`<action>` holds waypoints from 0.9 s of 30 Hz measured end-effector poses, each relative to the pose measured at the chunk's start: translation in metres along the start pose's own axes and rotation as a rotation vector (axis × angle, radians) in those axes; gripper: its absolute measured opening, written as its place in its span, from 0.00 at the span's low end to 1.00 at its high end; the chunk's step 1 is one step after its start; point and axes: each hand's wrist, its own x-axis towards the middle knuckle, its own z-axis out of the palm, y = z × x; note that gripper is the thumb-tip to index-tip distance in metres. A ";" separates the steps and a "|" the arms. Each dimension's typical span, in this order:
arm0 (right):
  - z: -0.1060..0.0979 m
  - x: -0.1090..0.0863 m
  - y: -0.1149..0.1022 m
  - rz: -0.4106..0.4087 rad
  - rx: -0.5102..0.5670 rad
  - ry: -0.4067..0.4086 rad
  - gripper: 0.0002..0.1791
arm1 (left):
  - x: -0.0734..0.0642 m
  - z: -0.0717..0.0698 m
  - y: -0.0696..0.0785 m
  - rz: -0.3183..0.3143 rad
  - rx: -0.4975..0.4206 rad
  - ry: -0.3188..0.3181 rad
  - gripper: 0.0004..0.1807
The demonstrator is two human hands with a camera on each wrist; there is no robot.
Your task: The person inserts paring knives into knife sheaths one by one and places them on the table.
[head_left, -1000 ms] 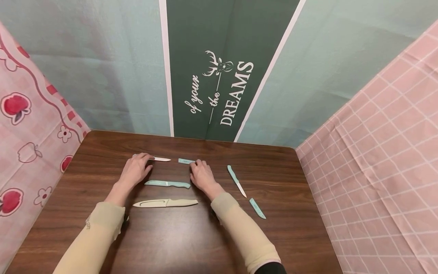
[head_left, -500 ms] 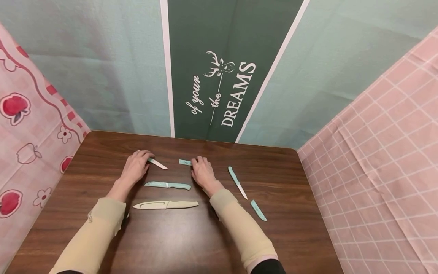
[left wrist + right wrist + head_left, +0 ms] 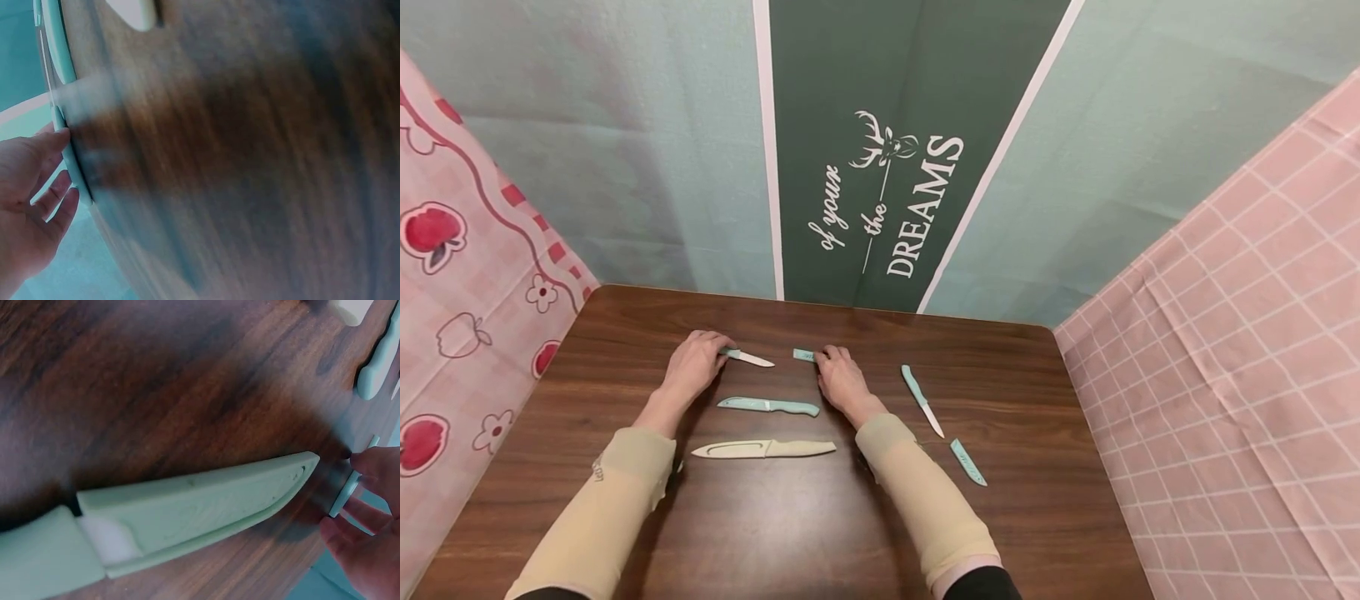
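My left hand (image 3: 695,364) pinches the teal handle of a small white-bladed paring knife (image 3: 754,360) at the table's back left. Its blade points right. In the left wrist view the thumb and fingers (image 3: 56,139) lie along that handle. Across a short gap, my right hand (image 3: 844,385) grips a teal knife sheath (image 3: 803,355), partly hidden by its fingers. The right wrist view shows the sheath (image 3: 345,495) edge-on between thumb and fingers. Nearer me lie a sheathed teal knife (image 3: 767,406) and a longer cream sheathed knife (image 3: 763,449).
Right of my right arm, another bare teal-handled knife (image 3: 922,401) lies slanted, with a loose teal sheath (image 3: 968,462) past its tip. Close in the right wrist view is a pale green sheathed knife (image 3: 200,515). Fabric hangs beyond the wooden table (image 3: 760,533).
The knife in my left hand first swung its tip toward me, then moved slightly right and levelled a little. My right hand stays at the sheath with little movement.
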 end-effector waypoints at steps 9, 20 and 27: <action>0.004 0.001 -0.006 -0.002 -0.078 0.088 0.13 | 0.000 0.001 -0.001 -0.027 0.008 -0.024 0.08; 0.001 -0.005 -0.009 -0.002 -0.133 0.071 0.14 | -0.005 0.000 0.002 -0.077 0.007 -0.040 0.07; 0.001 -0.009 -0.006 -0.004 -0.123 0.026 0.16 | -0.010 -0.002 0.004 -0.092 0.017 -0.052 0.07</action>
